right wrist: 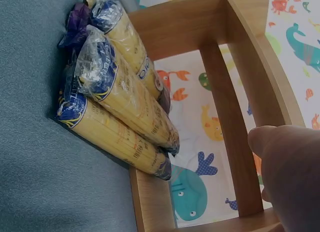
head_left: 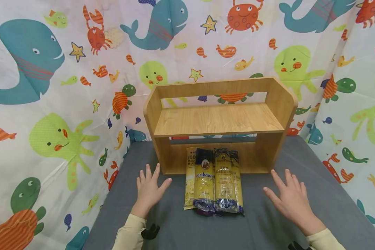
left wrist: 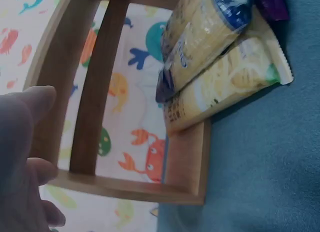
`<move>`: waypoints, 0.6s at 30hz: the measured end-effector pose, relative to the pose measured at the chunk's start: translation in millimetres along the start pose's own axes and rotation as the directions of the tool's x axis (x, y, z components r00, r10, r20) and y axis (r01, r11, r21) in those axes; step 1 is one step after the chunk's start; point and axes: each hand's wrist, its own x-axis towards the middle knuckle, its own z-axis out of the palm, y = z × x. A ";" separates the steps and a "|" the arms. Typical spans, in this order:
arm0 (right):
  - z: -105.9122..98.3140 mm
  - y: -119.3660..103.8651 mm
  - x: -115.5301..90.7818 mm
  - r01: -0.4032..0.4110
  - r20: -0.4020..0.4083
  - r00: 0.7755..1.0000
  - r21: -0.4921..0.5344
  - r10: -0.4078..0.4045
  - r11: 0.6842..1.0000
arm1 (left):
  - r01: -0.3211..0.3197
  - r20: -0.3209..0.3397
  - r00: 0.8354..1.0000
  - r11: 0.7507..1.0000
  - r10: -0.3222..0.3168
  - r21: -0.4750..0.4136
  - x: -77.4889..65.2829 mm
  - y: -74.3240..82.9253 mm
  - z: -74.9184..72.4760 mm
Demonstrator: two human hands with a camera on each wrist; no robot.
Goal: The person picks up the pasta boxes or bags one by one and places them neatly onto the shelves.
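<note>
My left hand (head_left: pixel 150 191) hovers with fingers spread, left of several packs of long pasta and near the shelf's left lower corner. My right hand (head_left: pixel 291 198) is held likewise on the right, apart from the packs, with nothing in it. Among the packs are a pale yellow one (head_left: pixel 190 180), a blue and yellow "ankara" pack (head_left: pixel 203 184), a clear-ended pack (head_left: pixel 225 182) and a partly covered one (head_left: pixel 236 184). They lie piled together, their far ends on the bottom board of a two-tier wooden shelf (head_left: pixel 217 119). Something purple (right wrist: pixel 77 24) shows beneath their near ends.
The shelf stands at the back of a grey cloth-covered table (head_left: pixel 175 229). A white curtain (head_left: pixel 112 31) printed with sea animals hangs behind it and along both sides. Dark straps (head_left: pixel 150 231) are worn on the wrists.
</note>
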 end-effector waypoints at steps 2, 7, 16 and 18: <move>0.4 -0.3 0.5 -0.003 0.009 1.000 -0.003 0.003 1.000 | 0.024 -0.008 1.000 0.999 -0.024 -0.043 10.1 -5.1 1.1; 1.4 -1.3 0.8 -0.009 0.026 1.000 -0.020 0.009 1.000 | 0.093 -0.013 0.995 0.975 -0.098 -0.201 43.2 -16.5 2.2; 5.9 4.1 -4.3 -0.031 0.064 0.997 -0.025 0.033 0.999 | 0.174 -0.023 0.972 0.780 -0.234 -0.601 108.5 -14.5 -1.3; 6.3 5.6 -5.5 -0.039 0.065 0.997 -0.026 0.040 0.999 | 0.151 -0.040 0.971 0.739 -0.234 -0.656 120.3 -9.8 -3.4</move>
